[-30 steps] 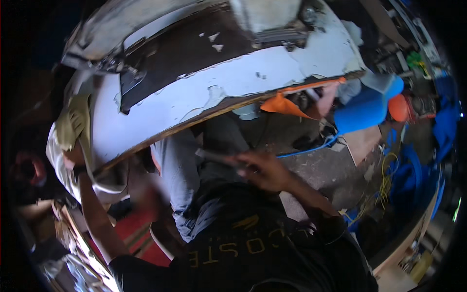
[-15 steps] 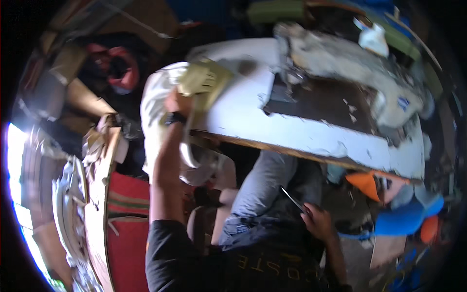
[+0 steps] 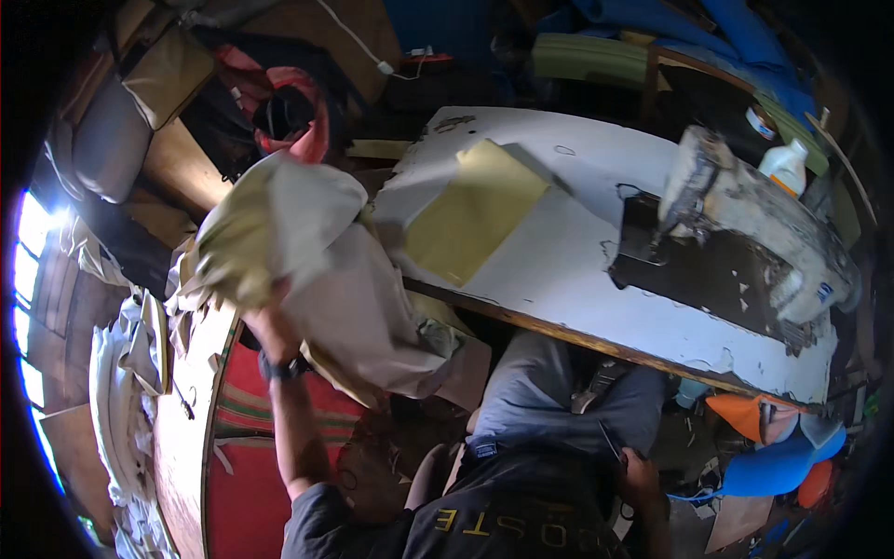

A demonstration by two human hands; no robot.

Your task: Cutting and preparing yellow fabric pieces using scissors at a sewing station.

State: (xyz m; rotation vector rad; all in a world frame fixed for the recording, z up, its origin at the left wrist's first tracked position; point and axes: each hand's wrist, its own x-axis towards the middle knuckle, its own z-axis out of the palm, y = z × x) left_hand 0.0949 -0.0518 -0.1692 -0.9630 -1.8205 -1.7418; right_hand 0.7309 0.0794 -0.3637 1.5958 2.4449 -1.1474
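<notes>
— Where was our left hand?

— Up at ten o'clock from our lap, clenched on a bundle of pale cloth. We held it high, most likely so the loose folds would hang clear of the table edge instead of dragging over it.

— And the cloth itself?

— It hung off the table's nine o'clock end, above the red mat, its lower folds drooping toward our knee.

— The right hand?

— Low at five o'clock, by our thigh, with a thin dark tool sticking up from it. We judged it pinched that tool, kept down out of the way while the left did the lifting.

— What lay on the table?

— A yellow sheet flat at eleven o'clock, and the sewing machine at two o'clock, set where we could feed work to it.

— Any containers?

— One white bottle behind the machine, capped; we could not tell what it held. A pile of cloth sat on the bench at nine o'clock.
</notes>
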